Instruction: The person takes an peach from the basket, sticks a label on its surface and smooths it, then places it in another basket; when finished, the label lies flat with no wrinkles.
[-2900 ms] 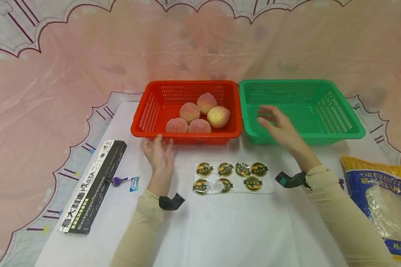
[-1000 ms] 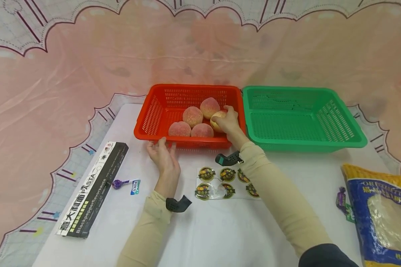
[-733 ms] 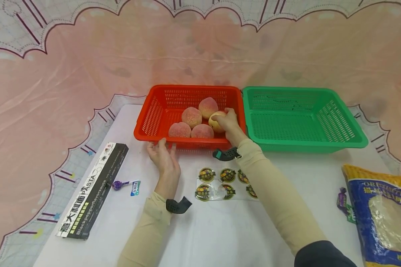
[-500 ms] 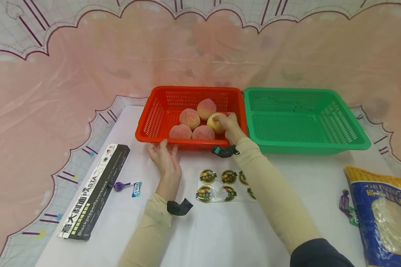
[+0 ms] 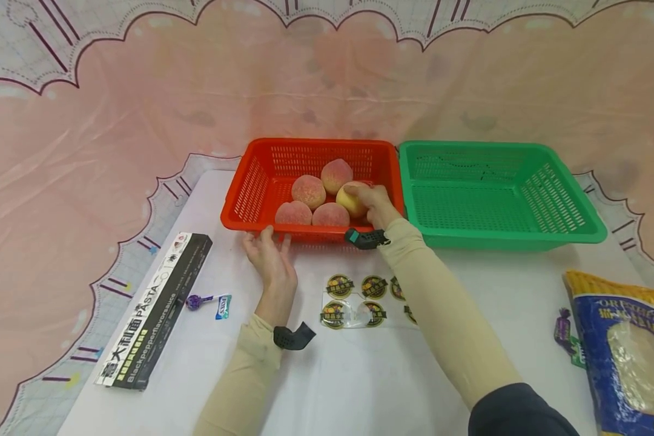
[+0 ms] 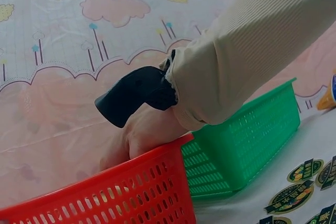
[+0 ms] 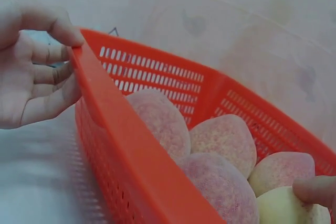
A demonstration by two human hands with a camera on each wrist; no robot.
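A red plastic basket [image 5: 305, 229] holds several pink peaches [image 5: 308, 192] and one yellower peach [image 5: 346, 204] at its right side. My right hand [image 5: 378, 204] reaches over the front rim and grips this yellower peach, thumb on its top; the other fingers are mostly hidden behind it. In the right wrist view the thumb [image 7: 315, 190] presses on its skin. At the basket's front left, my left hand [image 5: 272, 266] holds the rim: its thumb [image 7: 68, 34] lies on the top edge, with the fingers curled against the outside wall.
A green basket [image 5: 501, 239] stands against the red one's right side. Nearer lie a sheet of round stickers [image 5: 354, 300], partly under my right arm, a pasta box [image 5: 155, 312], a lollipop [image 5: 196, 302], wrapped sweets [image 5: 563, 330] and a blue-yellow bag [image 5: 627, 351].
My right hand has come from over the green basket into the red one and taken hold of the yellower peach, which has shifted slightly left. My left hand keeps its place at the rim.
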